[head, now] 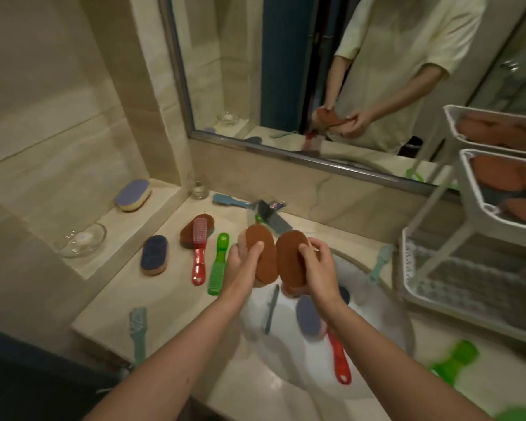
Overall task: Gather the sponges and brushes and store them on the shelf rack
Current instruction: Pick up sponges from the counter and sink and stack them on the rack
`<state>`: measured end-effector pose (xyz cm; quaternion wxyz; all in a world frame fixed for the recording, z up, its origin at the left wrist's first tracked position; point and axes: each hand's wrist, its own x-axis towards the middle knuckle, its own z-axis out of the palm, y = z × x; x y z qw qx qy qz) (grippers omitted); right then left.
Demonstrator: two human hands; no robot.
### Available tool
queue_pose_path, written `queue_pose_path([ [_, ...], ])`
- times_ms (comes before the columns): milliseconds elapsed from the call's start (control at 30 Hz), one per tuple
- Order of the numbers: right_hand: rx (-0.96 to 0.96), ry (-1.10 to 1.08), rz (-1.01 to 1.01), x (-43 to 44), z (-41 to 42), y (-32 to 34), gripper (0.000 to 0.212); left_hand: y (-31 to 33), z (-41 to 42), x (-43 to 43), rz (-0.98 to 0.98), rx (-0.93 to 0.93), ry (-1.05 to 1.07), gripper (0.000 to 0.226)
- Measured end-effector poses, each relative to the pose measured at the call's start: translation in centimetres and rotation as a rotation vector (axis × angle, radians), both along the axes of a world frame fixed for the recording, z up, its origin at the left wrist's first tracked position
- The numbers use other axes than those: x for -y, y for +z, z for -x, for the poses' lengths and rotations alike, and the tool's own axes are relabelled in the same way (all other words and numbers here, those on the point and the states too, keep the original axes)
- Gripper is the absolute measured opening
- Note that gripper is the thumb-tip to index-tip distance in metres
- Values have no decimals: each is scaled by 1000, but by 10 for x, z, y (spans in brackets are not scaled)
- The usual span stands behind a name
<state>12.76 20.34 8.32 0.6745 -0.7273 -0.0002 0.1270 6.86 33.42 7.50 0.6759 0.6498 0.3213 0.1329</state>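
Note:
My left hand grips a brown oval sponge above the sink. Beside it, my right hand grips a second brown sponge; the two sponges nearly touch. The white shelf rack stands at the right, with brown sponges in its upper tiers. On the counter lie a dark blue sponge, a red brush on a brown sponge, a green brush and a teal brush. A purple sponge rests on the ledge.
In the white sink lie a blue sponge, a red brush and a dark comb. The faucet stands behind my hands. A glass dish sits on the ledge. A green brush lies bottom right.

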Motion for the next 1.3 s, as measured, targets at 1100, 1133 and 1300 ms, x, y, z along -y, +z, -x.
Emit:
queue_pose_path([
  [1100, 640, -50, 310, 275, -74, 169, 104, 185, -125, 248, -141, 384, -312, 52],
  [1133, 644, -61, 326, 280, -78, 171, 99, 188, -126, 253, -161, 404, -343, 53],
  [1300, 619, -140, 319, 310, -101, 178, 74, 196, -144, 274, -225, 363, -520, 83],
])
